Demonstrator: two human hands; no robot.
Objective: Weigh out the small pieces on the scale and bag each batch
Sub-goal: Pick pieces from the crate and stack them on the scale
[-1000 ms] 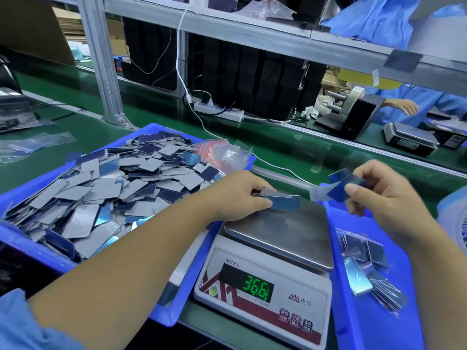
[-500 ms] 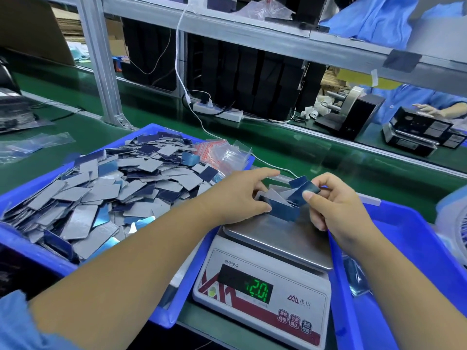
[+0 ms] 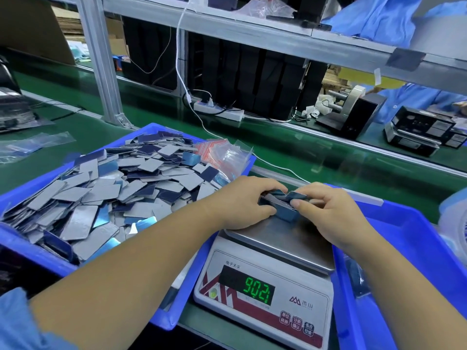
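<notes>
A green bench (image 3: 75,127) is seen, carrying two blue trays and one scale. The left blue tray (image 3: 30,251) is heaped with flat grey and blue pieces (image 3: 106,193), too many to count; a bundle of clear bags (image 3: 225,155) lies at its far corner. The right blue tray (image 3: 429,248) is partly hidden by the right forearm. One scale (image 3: 273,281) stands between the trays, green digits lit on its display (image 3: 257,289). One small stack of pieces (image 3: 283,205) is held over the far edge of the steel pan (image 3: 285,238), just touching it. The left hand (image 3: 242,200) grips the stack, fingers curled round its left end. The right hand (image 3: 328,210) pinches its right end, thumb in front.
</notes>
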